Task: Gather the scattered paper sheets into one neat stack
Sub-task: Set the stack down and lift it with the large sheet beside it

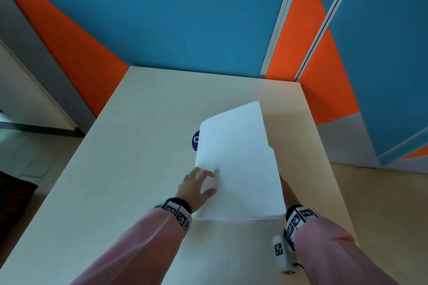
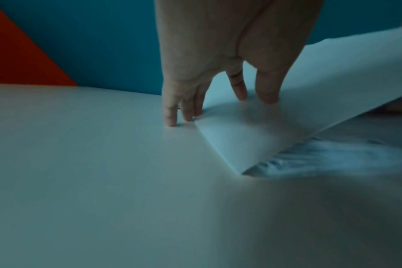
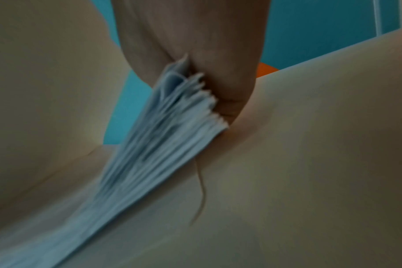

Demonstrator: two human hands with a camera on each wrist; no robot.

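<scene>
A stack of white paper sheets stands tilted on the pale table, its left long edge on the tabletop and its right side raised. My left hand presses on the stack's near left part with straight, spread fingers. In the left wrist view the fingertips touch the table beside the stack. My right hand is mostly hidden behind the raised right edge. In the right wrist view that hand grips the uneven, fanned edges of the sheets.
A round dark blue sticker on the table shows partly from under the stack's left edge. Blue and orange wall panels stand right behind the table. The table's right edge runs close to my right hand.
</scene>
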